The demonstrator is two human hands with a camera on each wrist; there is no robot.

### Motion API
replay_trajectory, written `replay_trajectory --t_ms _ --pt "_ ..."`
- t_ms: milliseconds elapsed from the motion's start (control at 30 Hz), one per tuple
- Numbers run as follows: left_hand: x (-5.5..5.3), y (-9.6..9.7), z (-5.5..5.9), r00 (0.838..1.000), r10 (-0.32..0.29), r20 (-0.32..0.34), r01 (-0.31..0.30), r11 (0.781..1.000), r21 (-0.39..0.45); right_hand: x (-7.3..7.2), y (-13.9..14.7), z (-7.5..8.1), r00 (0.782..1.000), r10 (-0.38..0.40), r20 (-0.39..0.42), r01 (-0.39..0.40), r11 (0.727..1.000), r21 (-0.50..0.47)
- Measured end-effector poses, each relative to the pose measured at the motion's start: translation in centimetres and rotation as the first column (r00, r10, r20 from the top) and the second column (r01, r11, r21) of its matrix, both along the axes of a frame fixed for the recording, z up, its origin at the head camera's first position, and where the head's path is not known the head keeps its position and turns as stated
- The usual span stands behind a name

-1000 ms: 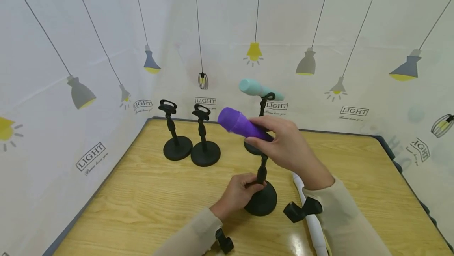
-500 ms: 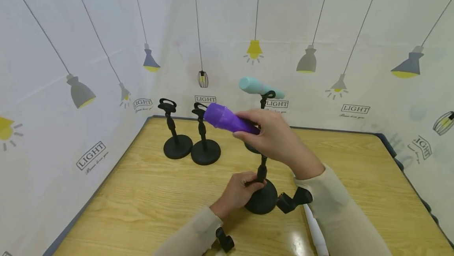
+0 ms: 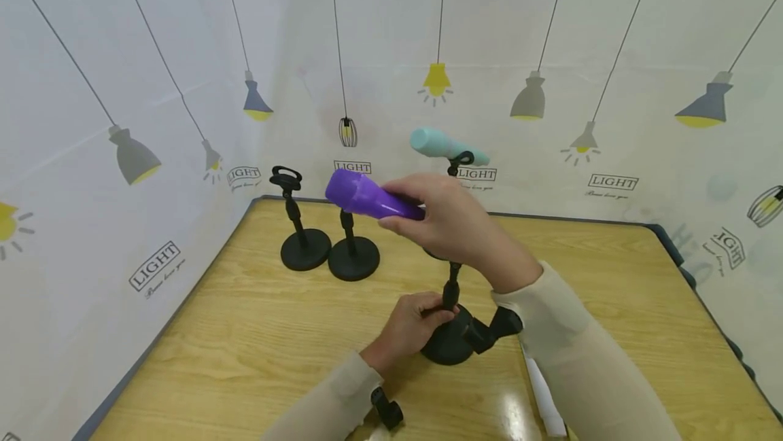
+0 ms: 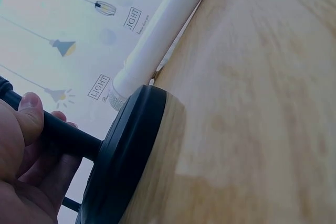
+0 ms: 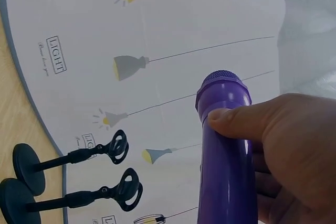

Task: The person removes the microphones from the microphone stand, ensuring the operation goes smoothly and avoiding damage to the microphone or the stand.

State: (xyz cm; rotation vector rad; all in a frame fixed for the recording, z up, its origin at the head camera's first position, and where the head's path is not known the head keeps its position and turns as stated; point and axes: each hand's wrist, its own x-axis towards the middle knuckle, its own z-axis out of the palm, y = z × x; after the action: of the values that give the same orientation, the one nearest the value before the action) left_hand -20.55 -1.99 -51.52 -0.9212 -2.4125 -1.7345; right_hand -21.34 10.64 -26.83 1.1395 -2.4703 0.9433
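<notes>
My right hand (image 3: 449, 223) holds a purple microphone (image 3: 351, 193) in the air, its mesh head tilted up to the left. In the right wrist view the thumb lies along the purple microphone (image 5: 228, 166) just below the head. My left hand (image 3: 405, 332) grips the lower stem of a black microphone stand (image 3: 445, 346), whose round base is on the table. The right hand hides the top of this stand in the head view. In the left wrist view, fingers and thumb curl round the stem (image 4: 71, 137).
A teal microphone (image 3: 436, 143) sits in the clip of another stand behind. Two more black stands (image 3: 304, 251) (image 3: 353, 259) stand at the back left, one clip hidden by the purple microphone. A white microphone (image 3: 544, 393) lies on the wooden table (image 3: 245, 346) at right, partly under the right forearm.
My right hand has carried the purple microphone left and slightly up, away from above the held stand. The left hand has kept its grip in the same place.
</notes>
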Motion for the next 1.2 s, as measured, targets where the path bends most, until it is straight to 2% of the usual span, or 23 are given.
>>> replay_trajectory --t_ms 267,433,500,667,867,1000,1200 --pt "-0.1 0.0 0.1 1.0 -0.008 0.028 0.009 1.0 -0.012 0.1 -0.7 0.6 0.999 0.027 -0.02 -0.027 1.0 0.003" --pt "-0.1 0.2 0.3 1.0 -0.002 -0.028 0.001 0.999 -0.038 0.3 -1.2 1.3 0.996 0.065 -0.056 -0.066 0.998 -0.007" --pt "0.0 0.2 0.4 1.0 -0.002 -0.03 0.0 0.999 -0.045 0.5 -1.3 1.6 0.996 0.074 -0.057 -0.074 0.997 -0.003" --pt "-0.1 -0.2 0.7 0.999 -0.016 0.035 0.018 0.998 -0.054 0.9 -1.2 2.0 0.994 0.083 -0.072 -0.083 0.997 0.009" --pt "-0.4 -0.3 1.1 0.996 -0.054 0.066 0.058 0.997 -0.06 1.3 -0.1 2.0 0.993 0.058 -0.106 -0.058 0.998 0.003" --pt "-0.3 -0.3 1.0 0.996 -0.042 0.083 0.047 0.997 -0.057 1.1 0.8 1.6 0.992 0.04 -0.123 -0.042 0.999 -0.007" --pt "-0.1 -0.3 1.0 0.992 -0.02 0.126 0.029 0.997 -0.069 1.3 2.5 0.7 0.991 -0.024 -0.128 0.024 1.0 -0.006"
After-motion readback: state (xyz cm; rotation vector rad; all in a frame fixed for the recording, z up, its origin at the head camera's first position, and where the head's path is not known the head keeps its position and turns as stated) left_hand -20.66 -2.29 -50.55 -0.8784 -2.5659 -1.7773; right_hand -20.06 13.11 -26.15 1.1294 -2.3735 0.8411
